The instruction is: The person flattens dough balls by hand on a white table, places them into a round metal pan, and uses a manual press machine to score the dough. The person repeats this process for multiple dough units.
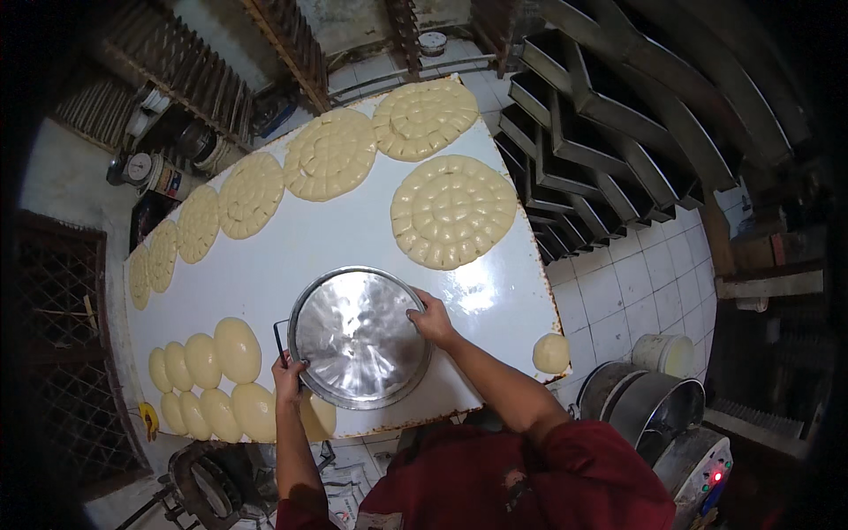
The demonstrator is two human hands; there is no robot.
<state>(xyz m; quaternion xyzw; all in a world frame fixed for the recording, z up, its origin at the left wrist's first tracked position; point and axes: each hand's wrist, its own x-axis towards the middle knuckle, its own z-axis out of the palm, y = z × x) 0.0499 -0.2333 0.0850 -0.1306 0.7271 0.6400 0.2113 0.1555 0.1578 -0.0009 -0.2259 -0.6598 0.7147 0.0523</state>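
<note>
Both of my hands hold a round, shiny metal pan (358, 331) over the near part of the white table. My left hand (288, 380) is closed at its lower left rim, beside a thin dark bar (279, 338) that sticks out there. On the upper right rim, my right hand (433, 321) grips with the thumb on top. Partly behind the pan and my left hand lies a smooth dough piece (318, 417). Just beyond the pan rests a flat dough round (453, 212), its top pressed into many small segments.
More segmented dough rounds (331, 155) line the table's far edge. Several oval dough pieces (237, 351) sit at left, and a small dough ball (551, 353) at the right corner. Stacked metal troughs (609, 132) stand right of the white table (353, 234); a machine (702, 464) is at lower right.
</note>
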